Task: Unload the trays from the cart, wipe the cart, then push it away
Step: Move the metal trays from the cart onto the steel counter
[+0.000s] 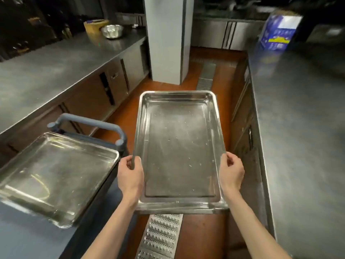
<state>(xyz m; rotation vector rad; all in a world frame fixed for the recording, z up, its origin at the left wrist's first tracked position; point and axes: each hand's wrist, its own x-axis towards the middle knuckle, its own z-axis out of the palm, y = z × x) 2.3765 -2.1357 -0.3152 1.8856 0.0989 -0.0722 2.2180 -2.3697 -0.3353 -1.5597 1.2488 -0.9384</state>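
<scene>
A round steel bowl [112,31] beside a wooden knife block [93,26] upper left; blue cardboard box [278,33] upper right.

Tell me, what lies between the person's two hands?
In the head view, the steel tray spans from left hand to right hand, each gripping a long edge.

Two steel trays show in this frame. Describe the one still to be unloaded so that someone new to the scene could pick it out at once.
Find the cart with the grey handle at lower left, beside the long steel counter. The tray on the cart lies flat on the cart's top. Unlike the held tray, which the left hand and right hand grip by its long rims above the floor, no hand touches it.
</scene>
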